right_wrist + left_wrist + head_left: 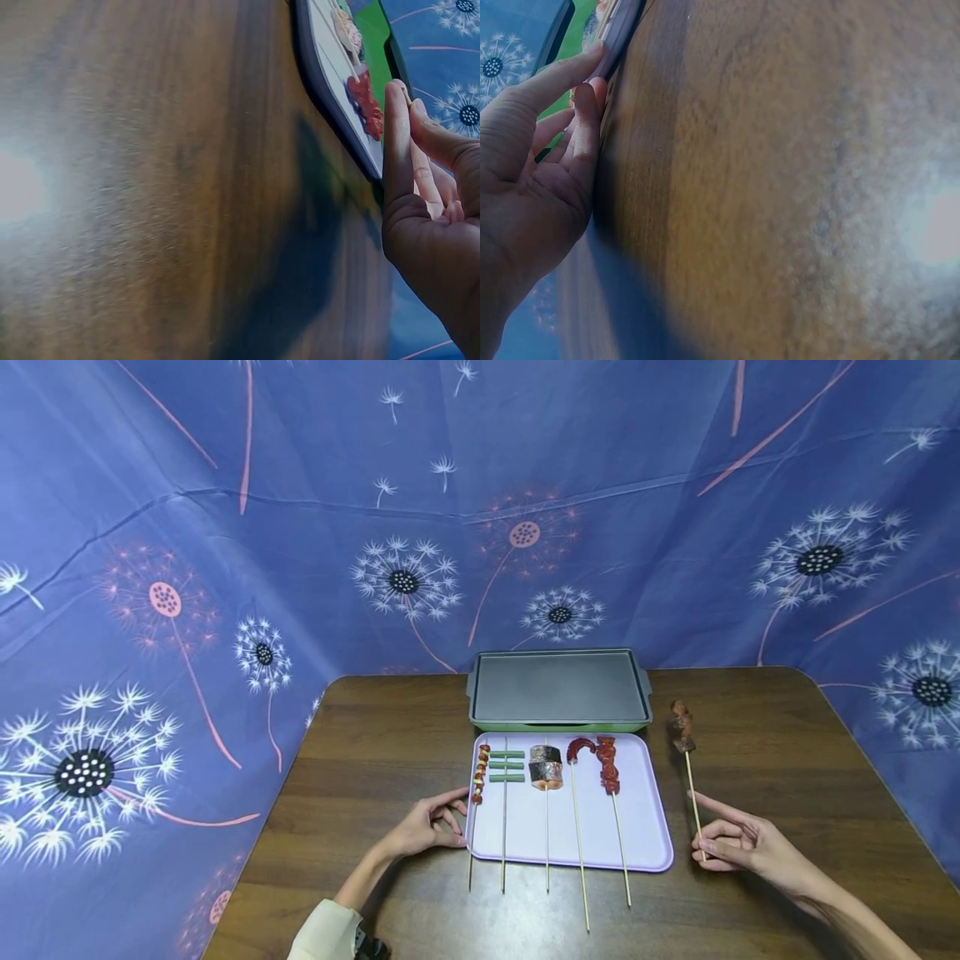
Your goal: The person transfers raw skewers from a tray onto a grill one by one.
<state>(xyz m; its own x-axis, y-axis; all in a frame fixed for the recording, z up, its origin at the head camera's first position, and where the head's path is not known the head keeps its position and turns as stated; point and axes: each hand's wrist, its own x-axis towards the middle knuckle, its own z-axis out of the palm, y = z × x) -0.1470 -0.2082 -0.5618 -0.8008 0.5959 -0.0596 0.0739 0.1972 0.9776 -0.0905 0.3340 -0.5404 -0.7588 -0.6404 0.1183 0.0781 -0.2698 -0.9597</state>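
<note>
My right hand (742, 843) pinches the lower stick of a brown meat skewer (681, 727), held upright to the right of the tray, its meat end pointing away. A pale lilac tray (525, 847) lies before me, and my left hand (427, 822) touches its left edge with fairly straight fingers. Across the tray lie several skewers, handles over the near rim: small red and green pieces (480, 772), green bean-like pieces (507, 766), silver-skinned fish (546, 768), a curled red tentacle-like piece (580, 748) and red meat (608, 766). In the right wrist view, fingertips (395, 94) pinch the stick's end.
A dark flat griddle (555, 685) with a green side stands directly behind the tray, against a blue dandelion-patterned cloth (480, 460). Everything rests on a brown wooden table (390, 718). Skewer sticks jut out past the tray's near edge.
</note>
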